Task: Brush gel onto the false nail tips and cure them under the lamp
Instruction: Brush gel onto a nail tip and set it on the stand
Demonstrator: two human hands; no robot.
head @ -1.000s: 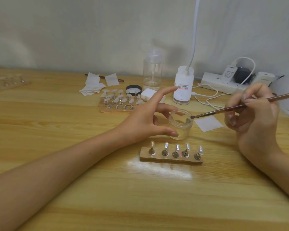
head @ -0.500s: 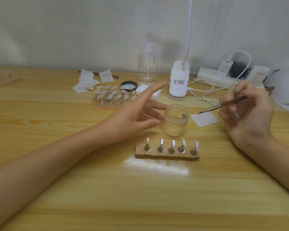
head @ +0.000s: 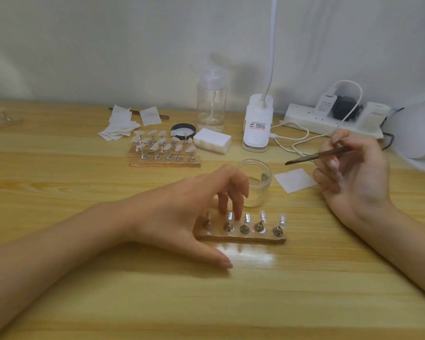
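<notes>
A small wooden holder strip (head: pixel 255 238) stands at the table's middle with several clear false nail tips (head: pixel 263 214) on metal stands. My left hand (head: pixel 182 212) arches over its left end. The fingertips come down just behind the second tip, and the thumb rests on the table in front, apart from the strip. My right hand (head: pixel 356 175) pinches a thin brown gel brush (head: pixel 312 157), raised right of an open clear jar (head: pixel 258 173), bristles pointing left. The white curing lamp (head: pixel 417 133) shows partly at the right edge.
Behind the jar are a second wooden holder (head: pixel 165 163) full of tips, a black lid (head: pixel 183 130), a white block (head: pixel 212 141), a pump bottle (head: pixel 211 104) and a desk lamp base (head: pixel 257 123). Wipes (head: pixel 119 123) lie back left. A power strip (head: pixel 304 119) with cables lies back right, and a white pad (head: pixel 295 180) by the jar.
My left hand left the jar and came down toward me over the left end of the holder strip. My right hand stayed raised with the brush, turning slightly.
</notes>
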